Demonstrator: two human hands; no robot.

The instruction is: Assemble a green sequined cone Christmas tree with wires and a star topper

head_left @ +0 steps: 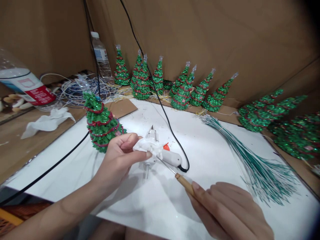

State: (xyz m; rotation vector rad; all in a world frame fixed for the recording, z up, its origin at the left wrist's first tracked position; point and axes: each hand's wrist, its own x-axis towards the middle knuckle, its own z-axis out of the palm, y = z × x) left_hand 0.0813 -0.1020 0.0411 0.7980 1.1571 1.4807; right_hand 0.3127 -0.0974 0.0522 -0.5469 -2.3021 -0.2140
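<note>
A crumpled white tissue (146, 144) is pinched between the thumb and fingers of my left hand (122, 153). My right hand (225, 210) is wrapped around the wooden handle of an awl-like tool (185, 183). Its thin metal shaft points up and left, and its tip meets the tissue's lower right edge by my left thumb. Just beyond lies a white glue gun (172, 158) with an orange-red trigger (166, 146), partly covered by the tissue. Left of it, a green tinsel Christmas tree (100, 123) with red garlands stands close behind my left hand.
Several similar small trees (183, 93) line the back and right edges. A bundle of green-white wires (240, 150) lies on the white board (200, 203). A black cable (165, 115) crosses it. At left are a large bottle (37, 88), tangled wires (75, 90) and another tissue (48, 121).
</note>
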